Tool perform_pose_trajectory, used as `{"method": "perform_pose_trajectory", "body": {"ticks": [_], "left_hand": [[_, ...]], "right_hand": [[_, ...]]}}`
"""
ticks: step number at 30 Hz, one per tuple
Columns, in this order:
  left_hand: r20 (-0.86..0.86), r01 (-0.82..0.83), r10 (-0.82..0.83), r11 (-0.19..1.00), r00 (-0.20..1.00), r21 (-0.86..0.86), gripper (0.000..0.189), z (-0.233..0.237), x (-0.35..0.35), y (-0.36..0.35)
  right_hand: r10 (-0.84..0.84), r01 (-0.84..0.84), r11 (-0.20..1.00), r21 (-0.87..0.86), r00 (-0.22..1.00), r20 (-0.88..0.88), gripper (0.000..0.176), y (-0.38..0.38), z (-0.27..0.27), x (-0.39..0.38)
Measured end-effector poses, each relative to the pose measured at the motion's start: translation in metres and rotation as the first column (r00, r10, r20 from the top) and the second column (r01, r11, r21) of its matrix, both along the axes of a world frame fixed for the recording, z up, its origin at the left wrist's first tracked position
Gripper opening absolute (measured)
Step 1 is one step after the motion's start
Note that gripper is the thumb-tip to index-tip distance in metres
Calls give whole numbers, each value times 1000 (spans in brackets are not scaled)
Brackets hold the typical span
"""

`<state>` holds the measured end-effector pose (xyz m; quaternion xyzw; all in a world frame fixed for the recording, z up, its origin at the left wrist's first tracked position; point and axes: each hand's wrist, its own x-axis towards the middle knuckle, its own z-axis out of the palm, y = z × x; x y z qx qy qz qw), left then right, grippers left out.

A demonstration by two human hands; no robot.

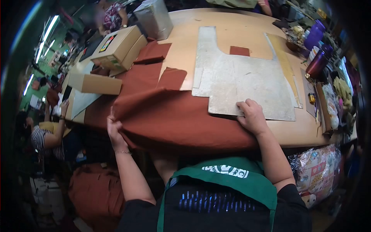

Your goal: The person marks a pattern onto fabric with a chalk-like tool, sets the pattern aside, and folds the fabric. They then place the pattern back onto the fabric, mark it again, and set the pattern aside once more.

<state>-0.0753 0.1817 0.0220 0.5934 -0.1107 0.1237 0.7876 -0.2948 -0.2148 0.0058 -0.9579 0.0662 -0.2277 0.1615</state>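
Observation:
Rust-brown fabric (174,112) is spread over the near left of the table and hangs past its front edge. My left hand (114,129) is closed on the fabric's left part, pulling it up into a raised fold. A large pale, stiff pattern board (247,79) with a cut-out at its top lies partly over the fabric. At its near edge, my right hand (252,116) has its fingers curled and gripping the board. A dark gap shows beneath that edge beside the hand. Smaller brown cut pieces (172,78) lie beyond the fabric.
Cardboard boxes (116,48) and a silvery container (154,19) stand at the left back. A tan pattern (284,54) lies under the board's right side. Purple bottles (315,34) and clutter line the right edge. Other people work at the left (50,135) and across the table.

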Motion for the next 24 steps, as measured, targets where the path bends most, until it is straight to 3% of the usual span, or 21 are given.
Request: {"method": "perform_pose_trajectory", "body": {"ticks": [1,3,4,5,6,8,10,11,15,16,19,20,23,24], "left_hand": [[131,-161,154,986,979,42,41,-18,39,30],[-12,-599,604,789,797,-137,80,21,82,33],[18,-616,615,788,788,20,107,41,100,31],[-30,-616,616,788,787,6,122,70,109,6],[67,-676,676,718,734,168,127,93,123,-3],[220,-729,710,568,669,382,134,105,155,-11],[324,-738,689,464,649,491,139,98,186,-22],[297,-727,703,449,646,519,139,85,195,-29],[126,-626,654,623,746,470,136,41,185,-73],[238,-730,725,498,647,468,134,30,193,-77],[114,-684,740,537,663,493,134,28,183,-92],[271,-798,791,399,549,452,132,11,203,-88],[183,-798,830,408,526,444,132,6,209,-89],[212,-830,869,314,447,462,130,5,207,-92]], "right_hand": [[9,-9,1000,-4,1000,4,30,3,0,5],[-17,17,1000,-17,1000,-8,31,7,-2,8],[-39,38,999,-31,999,-17,32,8,-2,7],[-37,37,999,-28,999,-17,32,9,-1,8],[-40,40,999,-22,999,-18,32,9,-1,8],[-49,48,999,-18,999,-23,33,9,-2,7],[-67,67,998,-15,998,-17,33,10,-2,7],[-69,68,998,-14,997,-17,33,9,-1,7],[-64,64,998,2,998,-12,33,10,1,7],[-55,55,998,2,998,-12,33,10,2,8],[-54,55,998,7,998,-19,34,10,3,8],[-55,55,998,9,998,-24,35,9,3,8],[-58,58,998,19,998,-32,35,10,4,8],[-56,57,998,22,998,-34,36,10,4,9]]}}
